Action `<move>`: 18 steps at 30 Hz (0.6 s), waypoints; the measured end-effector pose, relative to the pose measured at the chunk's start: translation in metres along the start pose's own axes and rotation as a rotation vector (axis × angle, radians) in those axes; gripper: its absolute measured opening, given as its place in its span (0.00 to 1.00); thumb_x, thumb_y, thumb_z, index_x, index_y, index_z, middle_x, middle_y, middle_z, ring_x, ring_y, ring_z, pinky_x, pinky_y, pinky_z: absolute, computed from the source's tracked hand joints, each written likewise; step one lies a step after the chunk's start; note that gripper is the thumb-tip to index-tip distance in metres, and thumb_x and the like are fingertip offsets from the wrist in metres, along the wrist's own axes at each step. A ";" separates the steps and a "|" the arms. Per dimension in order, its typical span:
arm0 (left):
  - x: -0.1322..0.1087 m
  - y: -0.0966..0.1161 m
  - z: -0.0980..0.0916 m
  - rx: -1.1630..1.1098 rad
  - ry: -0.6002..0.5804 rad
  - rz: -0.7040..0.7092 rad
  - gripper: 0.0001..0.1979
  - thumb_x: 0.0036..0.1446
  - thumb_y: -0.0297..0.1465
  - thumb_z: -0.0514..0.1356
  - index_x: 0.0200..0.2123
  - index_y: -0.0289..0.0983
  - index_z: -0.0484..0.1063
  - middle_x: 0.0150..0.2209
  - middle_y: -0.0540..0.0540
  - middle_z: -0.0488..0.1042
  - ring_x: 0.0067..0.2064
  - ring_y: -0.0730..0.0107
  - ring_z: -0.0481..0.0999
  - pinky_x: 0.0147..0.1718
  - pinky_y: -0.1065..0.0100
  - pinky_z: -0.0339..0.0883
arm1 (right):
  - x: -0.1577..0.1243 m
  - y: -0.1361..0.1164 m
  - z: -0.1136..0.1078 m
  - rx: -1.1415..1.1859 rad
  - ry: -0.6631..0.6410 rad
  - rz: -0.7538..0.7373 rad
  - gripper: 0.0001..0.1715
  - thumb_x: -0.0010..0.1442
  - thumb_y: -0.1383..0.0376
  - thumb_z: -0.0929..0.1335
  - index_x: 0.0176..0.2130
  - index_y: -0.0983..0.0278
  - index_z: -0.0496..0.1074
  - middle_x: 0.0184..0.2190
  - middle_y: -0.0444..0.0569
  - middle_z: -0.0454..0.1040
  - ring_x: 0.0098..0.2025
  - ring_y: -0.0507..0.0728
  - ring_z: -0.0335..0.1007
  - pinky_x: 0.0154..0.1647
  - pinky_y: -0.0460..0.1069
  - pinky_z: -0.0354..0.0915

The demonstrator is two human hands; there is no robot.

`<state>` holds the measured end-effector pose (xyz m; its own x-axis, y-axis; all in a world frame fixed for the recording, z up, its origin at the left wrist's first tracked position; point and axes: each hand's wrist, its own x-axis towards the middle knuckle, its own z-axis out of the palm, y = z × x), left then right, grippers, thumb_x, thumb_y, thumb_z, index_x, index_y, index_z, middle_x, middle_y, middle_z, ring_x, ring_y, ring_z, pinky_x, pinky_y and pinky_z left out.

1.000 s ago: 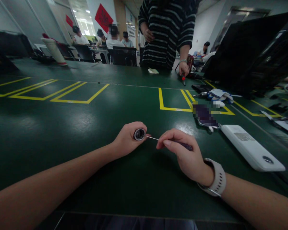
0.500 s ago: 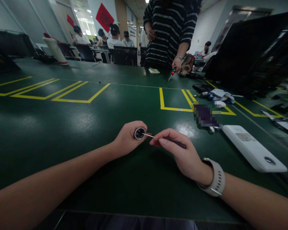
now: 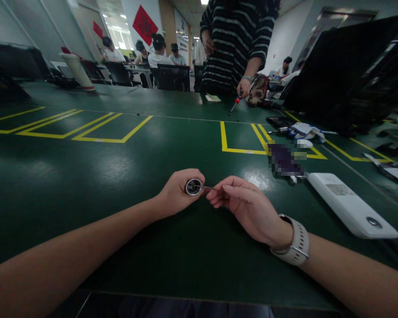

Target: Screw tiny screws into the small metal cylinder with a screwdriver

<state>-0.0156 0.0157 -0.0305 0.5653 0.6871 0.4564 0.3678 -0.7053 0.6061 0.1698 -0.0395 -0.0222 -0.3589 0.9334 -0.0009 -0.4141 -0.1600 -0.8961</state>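
My left hand (image 3: 175,194) is wrapped round a short cylinder (image 3: 187,192) with a shiny metal rim, its open end turned towards the right and me. Dark parts show inside the opening; the rest of the cylinder is hidden in the fist. Between the fingertips of my right hand (image 3: 252,210) is a thin screwdriver (image 3: 209,188), its slim shaft running left into the cylinder's mouth. The hand hides its handle. Where the tip rests inside cannot be made out. Both hands are just above the green table (image 3: 172,256), near its front edge.
A white power bank (image 3: 348,205) lies to the right, beside a blurred dark phone-like thing (image 3: 285,160). Behind them are a cloth glove (image 3: 307,131) and a dark monitor (image 3: 345,75). Across the table, a person in stripes (image 3: 239,44) holds a red-and-black screwdriver (image 3: 238,100). Yellow tape (image 3: 99,140) marks the table.
My right hand has rolled and its fingers have shifted along the screwdriver, so the dark handle no longer shows. My left hand stays nearly still. The co-worker's screwdriver has tilted slightly.
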 end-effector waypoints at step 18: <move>0.000 0.000 0.001 0.060 0.007 -0.029 0.08 0.51 0.29 0.60 0.23 0.35 0.63 0.24 0.53 0.65 0.26 0.76 0.65 0.25 0.73 0.58 | 0.002 -0.001 -0.004 0.000 0.043 0.010 0.08 0.56 0.69 0.64 0.31 0.66 0.73 0.30 0.49 0.76 0.33 0.53 0.71 0.37 0.50 0.64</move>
<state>-0.0149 0.0158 -0.0306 0.5490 0.7082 0.4438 0.4276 -0.6943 0.5789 0.1728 -0.0363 -0.0228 -0.3268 0.9447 -0.0285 -0.4105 -0.1691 -0.8961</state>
